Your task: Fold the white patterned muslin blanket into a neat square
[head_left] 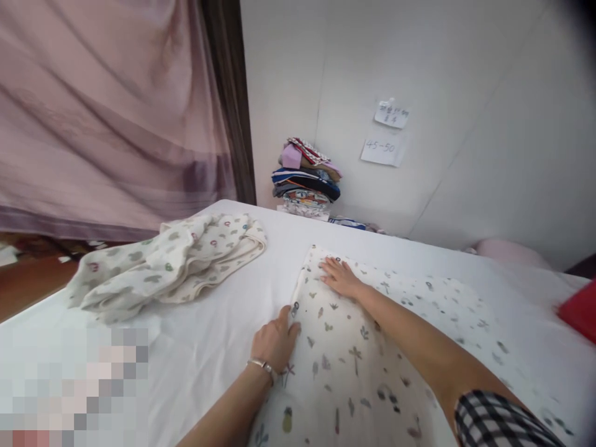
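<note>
A white cloth (pixel 335 360) printed with small plants, a pineapple and other little figures lies spread over the white-covered table (pixel 205 347). On its left edge is my left hand (pixel 277 341), wearing a bracelet; the thumb rests over the cloth and the fingers close at the edge. Further up, near the far left corner, my right hand (pixel 342 279) presses flat on the cloth with its fingers spread. A second cream cloth (pixel 167 267) with grey, red and green prints lies crumpled to the left, apart from both hands.
Behind the table's far edge rises a stack of folded fabrics (pixel 307 180) by the wall. Two paper notes (pixel 384 149) hang on that wall. A pink curtain (pixel 116 112) covers the left, and a red object (pixel 580 310) shows at right. The lower left corner is pixelated.
</note>
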The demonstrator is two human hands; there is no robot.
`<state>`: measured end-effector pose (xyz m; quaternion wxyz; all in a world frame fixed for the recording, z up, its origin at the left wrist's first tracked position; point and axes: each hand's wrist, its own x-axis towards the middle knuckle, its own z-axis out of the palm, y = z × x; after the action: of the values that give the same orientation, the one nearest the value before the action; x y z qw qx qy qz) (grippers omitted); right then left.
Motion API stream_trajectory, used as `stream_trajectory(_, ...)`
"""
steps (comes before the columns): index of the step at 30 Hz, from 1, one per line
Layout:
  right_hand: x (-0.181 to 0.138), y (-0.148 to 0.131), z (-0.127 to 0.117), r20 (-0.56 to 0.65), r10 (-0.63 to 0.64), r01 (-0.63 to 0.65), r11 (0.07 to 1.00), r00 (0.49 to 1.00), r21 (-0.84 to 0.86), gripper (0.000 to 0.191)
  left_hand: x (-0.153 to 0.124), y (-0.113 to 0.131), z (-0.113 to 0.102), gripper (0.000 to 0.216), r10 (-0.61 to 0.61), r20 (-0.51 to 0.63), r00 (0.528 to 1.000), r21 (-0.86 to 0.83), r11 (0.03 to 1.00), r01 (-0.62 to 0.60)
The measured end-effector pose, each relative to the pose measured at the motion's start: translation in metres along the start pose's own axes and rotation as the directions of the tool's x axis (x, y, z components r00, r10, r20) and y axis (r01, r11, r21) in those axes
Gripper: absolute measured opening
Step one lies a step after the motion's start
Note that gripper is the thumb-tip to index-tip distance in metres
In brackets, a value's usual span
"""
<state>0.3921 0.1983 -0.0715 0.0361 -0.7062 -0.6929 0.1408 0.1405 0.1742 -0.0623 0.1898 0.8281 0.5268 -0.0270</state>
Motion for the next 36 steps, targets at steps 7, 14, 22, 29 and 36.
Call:
stream_trajectory(7, -0.069, 0.054, -0.003, -0.035, 0.195, -0.196, 0.98, 0.98, -0.042, 0.078, 0.005, -0.003, -0.002, 0.049, 0.007, 0.024, 1.0, -0.013, 1.0, -0.006)
stream_trajectory(14, -0.073, 0.076, -0.001, -0.045, 0.186, -0.183, 0.981, 0.982, 0.057, 0.069, 0.005, -0.005, -0.004, 0.052, 0.017, 0.017, 1.0, -0.041, 0.999, -0.016)
stream_trajectory(22, -0.094, 0.145, -0.02, -0.236, 0.456, -0.474, 0.88, 0.858, -0.019, 0.044, 0.005, -0.007, -0.002, 0.054, 0.005, 0.023, 1.0, -0.028, 1.0, -0.005)
stream_trajectory(29, -0.076, 0.185, -0.038, -0.116, 0.44, -0.449, 0.892, 0.89, -0.056, 0.034, 0.006, -0.006, 0.001, 0.051, -0.01, 0.015, 1.0, -0.023, 1.0, 0.011)
stream_trajectory(36, -0.08, 0.186, -0.038, -0.163, 0.417, -0.434, 0.897, 0.894, -0.084, 0.038, 0.006, -0.008, 0.003, 0.052, -0.023, 0.029, 0.999, -0.017, 1.0, 0.024)
